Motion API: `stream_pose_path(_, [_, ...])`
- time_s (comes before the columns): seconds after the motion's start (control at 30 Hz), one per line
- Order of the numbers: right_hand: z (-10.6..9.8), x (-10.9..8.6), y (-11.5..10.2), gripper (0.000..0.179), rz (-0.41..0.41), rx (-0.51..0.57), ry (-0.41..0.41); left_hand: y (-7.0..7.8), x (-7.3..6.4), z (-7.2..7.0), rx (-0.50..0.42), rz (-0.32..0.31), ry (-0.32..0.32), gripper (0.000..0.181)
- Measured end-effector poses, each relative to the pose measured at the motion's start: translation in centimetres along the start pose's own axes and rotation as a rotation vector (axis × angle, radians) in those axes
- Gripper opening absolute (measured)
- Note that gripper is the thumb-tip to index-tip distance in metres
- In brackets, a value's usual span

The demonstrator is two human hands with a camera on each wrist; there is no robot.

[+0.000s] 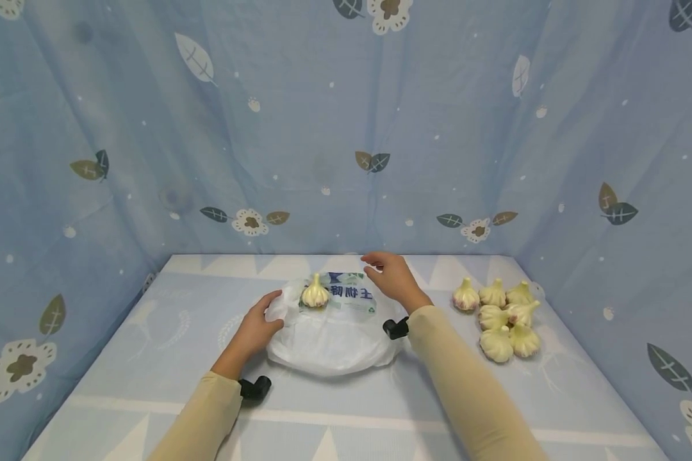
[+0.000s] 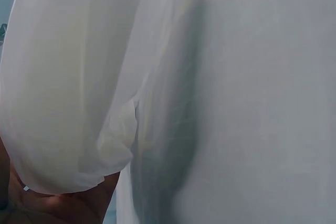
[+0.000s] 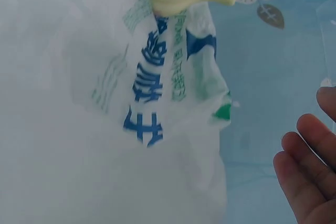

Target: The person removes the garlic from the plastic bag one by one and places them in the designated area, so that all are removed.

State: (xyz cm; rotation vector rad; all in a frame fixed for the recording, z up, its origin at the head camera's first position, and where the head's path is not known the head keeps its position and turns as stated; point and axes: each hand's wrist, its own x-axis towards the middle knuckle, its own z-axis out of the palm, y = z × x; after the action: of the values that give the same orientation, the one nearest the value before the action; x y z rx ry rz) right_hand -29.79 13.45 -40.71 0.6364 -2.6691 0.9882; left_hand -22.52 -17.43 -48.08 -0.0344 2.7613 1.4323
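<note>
A white plastic bag (image 1: 334, 346) with blue and green print lies spread on the table. One garlic bulb (image 1: 314, 294) sits against its printed part, stem up; it also shows at the top of the right wrist view. At the bag's left side my left hand (image 1: 256, 328) holds the edge, thumb and fingers curved around it. White film hides much of that hand in the left wrist view. My right hand (image 1: 393, 278) hovers over the bag's far right corner, fingers extended and nothing in them. In the right wrist view its fingertips (image 3: 294, 161) stand apart from the bag.
Several garlic bulbs (image 1: 496, 320) are grouped on the table to the right, beyond my right forearm. A pale blue patterned cloth covers the table (image 1: 179, 358). Blue floral curtains (image 1: 323, 128) rise behind and on both sides.
</note>
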Motion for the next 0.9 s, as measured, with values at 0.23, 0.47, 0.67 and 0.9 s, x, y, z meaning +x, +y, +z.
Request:
stream_pose_path(0.23, [1.5, 0.8, -1.4, 0.031, 0.057, 0.085, -0.05, -0.1, -0.1, -0.2, 0.01, 0.01, 0.015, 0.069])
stream_pose_path(0.47, [3.3, 1.5, -1.8, 0.031, 0.115, 0.158, -0.089, 0.1, -0.1, -0.4, 0.008, 0.009, 0.013, 0.07])
stream_pose_path(0.67, [4.4, 2.0, -2.4, 0.031, 0.144, 0.233, -0.111, 0.2, -0.1, -0.4, -0.011, 0.003, 0.008, 0.07])
stream_pose_path(0.9, [6.0, 2.7, -3.3, 0.028, 0.155, 0.305, -0.135, 0.0, -0.2, -0.4, -0.002, 0.009, 0.007, 0.07])
